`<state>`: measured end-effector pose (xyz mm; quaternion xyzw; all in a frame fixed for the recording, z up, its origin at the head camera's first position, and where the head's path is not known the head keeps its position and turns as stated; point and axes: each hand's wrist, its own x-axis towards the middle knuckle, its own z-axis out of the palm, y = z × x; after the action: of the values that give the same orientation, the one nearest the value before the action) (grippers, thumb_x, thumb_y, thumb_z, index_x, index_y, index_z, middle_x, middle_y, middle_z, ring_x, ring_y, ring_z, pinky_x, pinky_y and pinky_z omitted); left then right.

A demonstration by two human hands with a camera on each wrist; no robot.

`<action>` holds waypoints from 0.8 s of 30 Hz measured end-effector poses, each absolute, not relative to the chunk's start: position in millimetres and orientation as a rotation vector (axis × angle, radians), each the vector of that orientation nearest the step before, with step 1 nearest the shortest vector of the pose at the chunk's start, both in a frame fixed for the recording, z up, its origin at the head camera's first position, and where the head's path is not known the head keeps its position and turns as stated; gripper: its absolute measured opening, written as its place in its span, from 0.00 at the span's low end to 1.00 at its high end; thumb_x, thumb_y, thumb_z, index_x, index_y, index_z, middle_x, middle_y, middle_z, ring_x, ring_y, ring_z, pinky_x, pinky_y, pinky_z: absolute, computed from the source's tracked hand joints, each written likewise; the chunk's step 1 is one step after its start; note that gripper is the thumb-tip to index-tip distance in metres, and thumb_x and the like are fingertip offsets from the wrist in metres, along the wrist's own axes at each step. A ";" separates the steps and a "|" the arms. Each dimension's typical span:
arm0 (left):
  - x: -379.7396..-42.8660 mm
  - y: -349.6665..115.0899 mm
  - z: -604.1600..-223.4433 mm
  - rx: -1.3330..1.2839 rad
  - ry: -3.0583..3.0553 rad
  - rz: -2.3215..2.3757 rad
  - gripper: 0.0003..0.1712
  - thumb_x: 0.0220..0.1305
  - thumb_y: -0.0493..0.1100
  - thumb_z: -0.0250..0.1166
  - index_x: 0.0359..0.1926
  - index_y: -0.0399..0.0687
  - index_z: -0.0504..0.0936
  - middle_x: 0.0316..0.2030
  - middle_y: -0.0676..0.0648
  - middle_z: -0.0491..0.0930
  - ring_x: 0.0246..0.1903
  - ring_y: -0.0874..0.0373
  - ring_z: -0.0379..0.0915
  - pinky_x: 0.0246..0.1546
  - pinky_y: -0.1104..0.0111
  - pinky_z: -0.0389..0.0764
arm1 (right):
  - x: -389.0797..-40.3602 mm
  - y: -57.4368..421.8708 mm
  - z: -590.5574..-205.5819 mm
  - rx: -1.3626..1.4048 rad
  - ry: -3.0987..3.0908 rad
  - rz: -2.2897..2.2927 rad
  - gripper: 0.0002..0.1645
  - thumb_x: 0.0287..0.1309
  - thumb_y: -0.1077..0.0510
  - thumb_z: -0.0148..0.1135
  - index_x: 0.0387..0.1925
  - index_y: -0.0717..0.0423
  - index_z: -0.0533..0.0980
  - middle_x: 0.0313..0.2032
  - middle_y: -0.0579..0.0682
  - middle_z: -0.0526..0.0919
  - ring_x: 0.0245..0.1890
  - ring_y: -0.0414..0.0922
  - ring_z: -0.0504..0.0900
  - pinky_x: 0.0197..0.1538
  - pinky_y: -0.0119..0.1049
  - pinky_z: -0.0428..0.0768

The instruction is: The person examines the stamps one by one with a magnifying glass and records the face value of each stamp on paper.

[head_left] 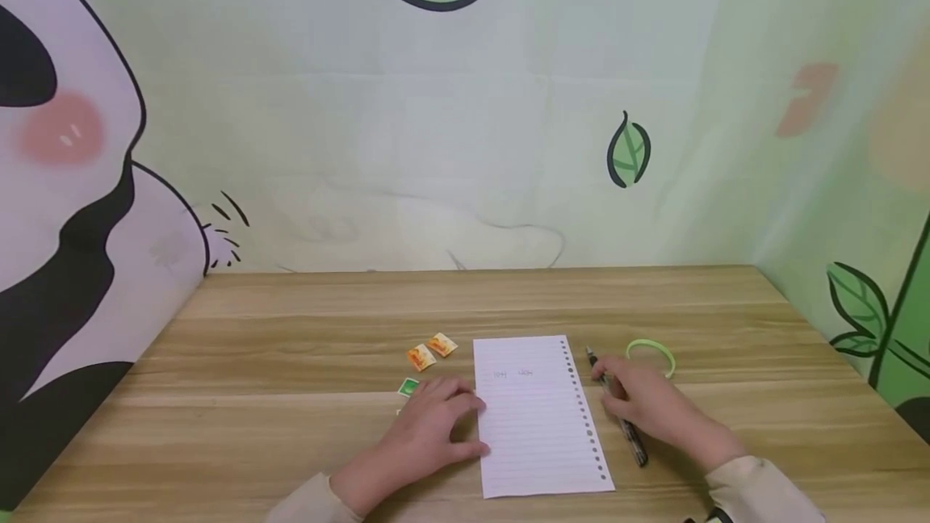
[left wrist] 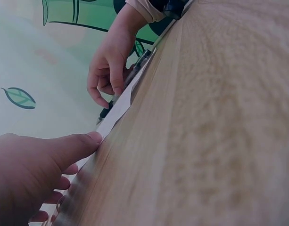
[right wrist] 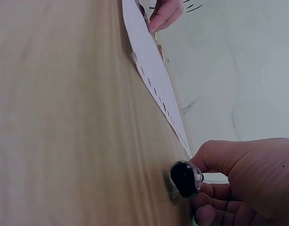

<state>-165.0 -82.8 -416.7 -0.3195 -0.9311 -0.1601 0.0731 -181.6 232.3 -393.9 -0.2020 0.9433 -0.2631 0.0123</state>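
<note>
A lined sheet of loose-leaf paper [head_left: 538, 434] lies on the table, punched holes along its right edge and small handwriting near its top. At its left edge rests my left hand [head_left: 429, 430], the thumb and fingertips touching the margin, thumb spread from the fingers. To the right of the sheet, my right hand [head_left: 643, 398] holds a black pen [head_left: 634, 438] between thumb and fingers. The pen slants low over the table, tip away from me. In the right wrist view the pen's dark rear end [right wrist: 184, 179] shows beside the thumb, with fingers curled under it.
Two small orange-and-white packets [head_left: 421, 357] lie beyond my left hand. A green-and-white piece [head_left: 408, 387] sits partly behind its fingers. A light green ring [head_left: 651, 343] lies past my right hand. The wooden table [head_left: 291, 337] meets a printed curtain [head_left: 349, 127] at the back.
</note>
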 end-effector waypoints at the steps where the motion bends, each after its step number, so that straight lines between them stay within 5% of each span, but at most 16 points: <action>1: -165.0 -82.8 -416.6 -0.961 -2.794 -0.481 0.27 0.50 0.59 0.72 0.48 0.51 0.83 0.49 0.51 0.77 0.51 0.55 0.71 0.60 0.56 0.70 | -181.5 232.4 -394.0 -0.624 2.939 -0.826 0.15 0.56 0.63 0.62 0.46 0.59 0.74 0.19 0.41 0.69 0.17 0.32 0.64 0.20 0.27 0.66; 24: -164.5 -82.2 -417.1 -0.960 -2.774 -0.475 0.26 0.49 0.59 0.72 0.47 0.51 0.83 0.48 0.50 0.77 0.51 0.55 0.71 0.60 0.57 0.70 | -179.4 234.3 -379.2 -0.664 3.108 -0.784 0.14 0.53 0.68 0.54 0.37 0.55 0.82 0.14 0.37 0.62 0.17 0.31 0.59 0.21 0.25 0.62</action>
<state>-164.5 -82.2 -417.1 -0.3217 -0.9296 -0.1591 0.0840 -179.4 234.3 -379.2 -0.2023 0.9474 -0.2391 -0.0657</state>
